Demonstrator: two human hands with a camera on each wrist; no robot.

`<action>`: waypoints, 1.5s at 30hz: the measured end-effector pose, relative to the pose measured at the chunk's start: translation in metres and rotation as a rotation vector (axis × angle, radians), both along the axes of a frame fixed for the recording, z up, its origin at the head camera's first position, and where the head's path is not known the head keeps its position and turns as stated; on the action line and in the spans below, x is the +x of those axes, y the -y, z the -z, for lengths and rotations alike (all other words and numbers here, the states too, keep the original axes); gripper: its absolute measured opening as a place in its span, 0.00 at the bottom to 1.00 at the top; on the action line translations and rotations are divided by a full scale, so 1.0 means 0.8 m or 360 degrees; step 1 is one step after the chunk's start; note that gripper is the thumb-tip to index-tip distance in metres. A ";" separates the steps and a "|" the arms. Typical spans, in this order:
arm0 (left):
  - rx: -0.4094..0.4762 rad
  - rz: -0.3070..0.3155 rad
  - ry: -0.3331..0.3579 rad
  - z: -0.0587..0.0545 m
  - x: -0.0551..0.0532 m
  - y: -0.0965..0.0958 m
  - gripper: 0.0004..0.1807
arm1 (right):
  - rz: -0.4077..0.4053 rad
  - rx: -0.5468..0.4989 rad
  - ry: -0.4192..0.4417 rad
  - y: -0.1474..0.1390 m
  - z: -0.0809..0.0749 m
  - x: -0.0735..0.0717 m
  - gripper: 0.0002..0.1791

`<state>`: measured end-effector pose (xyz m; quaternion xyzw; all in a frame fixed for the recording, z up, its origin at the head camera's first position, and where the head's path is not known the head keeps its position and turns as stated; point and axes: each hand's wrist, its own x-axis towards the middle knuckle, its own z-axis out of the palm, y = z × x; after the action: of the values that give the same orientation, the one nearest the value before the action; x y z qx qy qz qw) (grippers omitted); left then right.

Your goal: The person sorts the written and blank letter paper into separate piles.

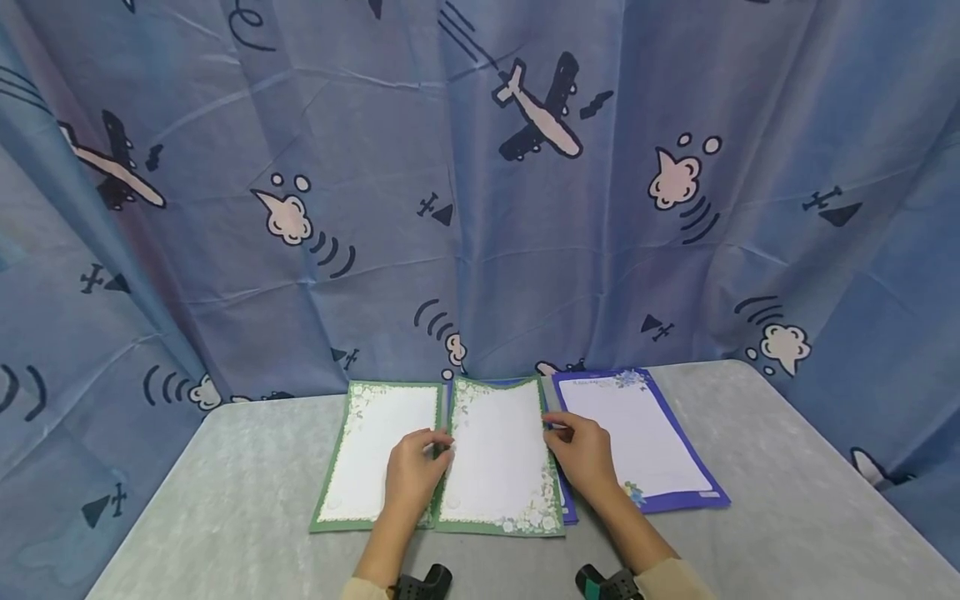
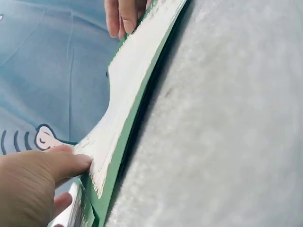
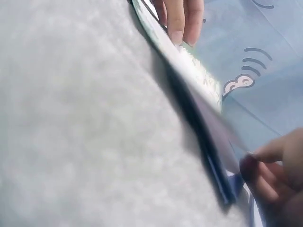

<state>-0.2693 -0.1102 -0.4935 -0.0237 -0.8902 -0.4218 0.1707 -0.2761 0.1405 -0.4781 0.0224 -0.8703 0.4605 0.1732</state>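
Observation:
A sheet of paper with a green floral border [image 1: 498,450] lies in the middle, slightly bowed. My left hand [image 1: 416,471] pinches its left edge, the thumb on top in the left wrist view. On the opposite edge, my right hand [image 1: 585,457] pinches it between thumb and fingers; the right wrist view shows that side lifted off the layer below. Beneath it, mostly hidden, is a blue-bordered sheet [image 1: 570,507]. Another green-bordered sheet [image 1: 363,458] lies to the left, partly under my left hand.
To the right lies a sheet with a blue-violet border and blue flowers [image 1: 637,433]. All the paper rests on a grey-white tabletop [image 1: 795,517]. Behind the table's back edge hangs a blue curtain [image 1: 390,208] printed with airplanes and clouds.

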 end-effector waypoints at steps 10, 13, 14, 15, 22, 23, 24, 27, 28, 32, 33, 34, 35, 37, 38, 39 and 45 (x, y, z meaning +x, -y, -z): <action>-0.0139 0.0014 -0.0010 0.002 0.001 0.000 0.05 | 0.0025 -0.0067 0.0096 0.001 0.000 0.000 0.08; -0.0126 0.0010 0.0003 0.001 0.001 0.000 0.04 | -0.0013 -0.0075 0.0145 0.001 -0.001 0.001 0.09; -0.0099 0.0009 0.0014 0.000 0.001 0.000 0.04 | -0.0031 -0.0077 0.0167 0.000 -0.001 0.002 0.09; -0.0067 0.0009 0.0021 -0.001 0.002 0.000 0.03 | -0.0054 -0.0081 0.0191 -0.001 -0.002 0.002 0.10; 0.0295 -0.0081 0.0053 -0.011 0.004 0.002 0.04 | -0.0288 -0.0253 0.0365 -0.010 -0.008 0.001 0.18; 0.0354 -0.0093 0.0071 -0.013 0.003 0.003 0.04 | -0.0331 -0.0300 0.0384 -0.012 -0.010 0.002 0.19; 0.0406 -0.0100 0.0092 -0.014 0.002 0.005 0.04 | -0.0374 -0.0343 0.0401 -0.014 -0.012 0.002 0.20; 0.0546 -0.0088 0.0135 -0.020 0.000 0.008 0.04 | -0.0467 -0.0437 0.0424 -0.020 -0.017 0.002 0.22; 0.0578 -0.0075 0.0142 -0.023 0.000 0.009 0.04 | -0.0479 -0.0444 0.0420 -0.021 -0.019 0.002 0.23; 0.0672 0.0016 0.0169 -0.039 0.001 0.014 0.06 | -0.0493 -0.0495 0.0414 -0.024 -0.027 0.000 0.23; 0.0695 0.0036 0.0183 -0.043 0.001 0.016 0.06 | -0.0490 -0.0504 0.0412 -0.024 -0.029 0.001 0.23; 0.0709 0.0048 0.0198 -0.047 0.002 0.018 0.07 | -0.0492 -0.0512 0.0411 -0.024 -0.032 0.001 0.24; 0.0721 0.0057 0.0211 -0.051 0.003 0.019 0.07 | -0.0495 -0.0521 0.0410 -0.024 -0.034 0.002 0.24; 0.0735 0.0069 0.0240 -0.058 0.005 0.022 0.08 | -0.0505 -0.0525 0.0403 -0.023 -0.037 0.003 0.24; 0.0737 0.0079 0.0247 -0.061 0.006 0.023 0.08 | -0.0508 -0.0528 0.0404 -0.022 -0.039 0.004 0.24; 0.0728 0.0086 0.0248 -0.064 0.007 0.025 0.08 | -0.0509 -0.0532 0.0404 -0.022 -0.041 0.005 0.24; 0.0669 0.0125 0.0242 -0.083 0.014 0.032 0.09 | -0.0536 -0.0490 0.0368 -0.018 -0.056 0.011 0.24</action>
<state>-0.2583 -0.1360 -0.4274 0.0097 -0.7915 -0.6048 0.0878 -0.2671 0.1553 -0.4331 0.0876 -0.7879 0.6095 -0.0054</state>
